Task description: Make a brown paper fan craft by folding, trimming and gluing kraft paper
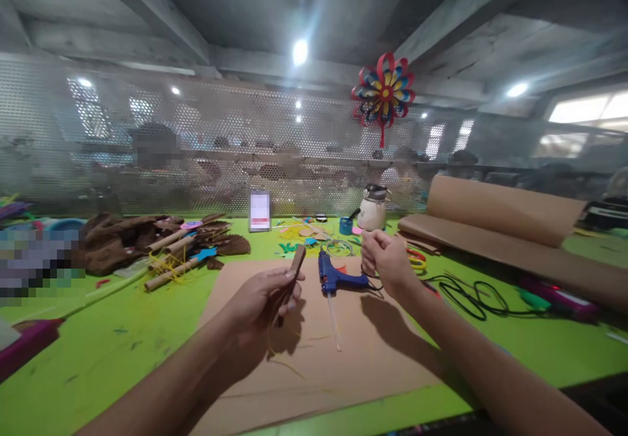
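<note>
My left hand point(258, 299) grips a narrow, flat brown strip point(296, 263), which tilts upward between thumb and fingers. Its material is hard to tell. My right hand point(385, 259) is raised with the fingers pinched together; whatever may be between them is too small to make out. Between the two hands a blue glue gun point(328, 274) lies on a sheet of brown paper point(353, 374), with a clear glue stick point(334, 325) extending from its rear toward me. Thin yellow strands point(289, 363) lie on the paper below my left hand.
Brown paper rolls with yellow strands point(171, 272) lie at left. A tangled black cable point(471, 295) and large folded brown paper point(500, 227) occupy the right. At the back stand a phone point(260, 211), a blue jar point(346, 225) and a white jug point(373, 210), before a perforated screen point(235, 174).
</note>
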Tool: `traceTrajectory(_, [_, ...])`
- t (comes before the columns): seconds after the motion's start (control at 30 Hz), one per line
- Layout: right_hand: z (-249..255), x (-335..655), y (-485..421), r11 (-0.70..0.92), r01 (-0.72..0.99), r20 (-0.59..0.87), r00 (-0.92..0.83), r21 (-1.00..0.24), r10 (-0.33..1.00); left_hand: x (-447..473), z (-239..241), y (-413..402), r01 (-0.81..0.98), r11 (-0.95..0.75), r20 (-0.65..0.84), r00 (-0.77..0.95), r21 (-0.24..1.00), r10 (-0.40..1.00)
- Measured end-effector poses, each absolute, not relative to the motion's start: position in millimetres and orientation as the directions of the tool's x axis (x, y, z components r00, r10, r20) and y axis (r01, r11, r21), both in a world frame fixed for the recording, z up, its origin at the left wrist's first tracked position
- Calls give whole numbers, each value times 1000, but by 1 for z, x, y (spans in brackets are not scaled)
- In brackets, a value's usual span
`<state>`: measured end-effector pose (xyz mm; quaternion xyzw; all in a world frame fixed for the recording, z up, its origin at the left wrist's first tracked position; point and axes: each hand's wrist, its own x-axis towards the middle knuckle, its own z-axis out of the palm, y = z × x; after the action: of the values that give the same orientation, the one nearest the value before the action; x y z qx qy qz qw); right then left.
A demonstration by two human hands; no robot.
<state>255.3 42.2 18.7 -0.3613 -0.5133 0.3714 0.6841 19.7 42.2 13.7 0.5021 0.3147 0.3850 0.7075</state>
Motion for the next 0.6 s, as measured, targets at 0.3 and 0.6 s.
traceTrajectory(0.3, [21,265,42,460,-173,430,183,-871,884,18,9,48,-207,192,-61,509,959,859])
traceTrajectory(0.6, [26,254,34,409,-269,390,123,-872,913,15,9,46,-226,192,-47,523,955,851])
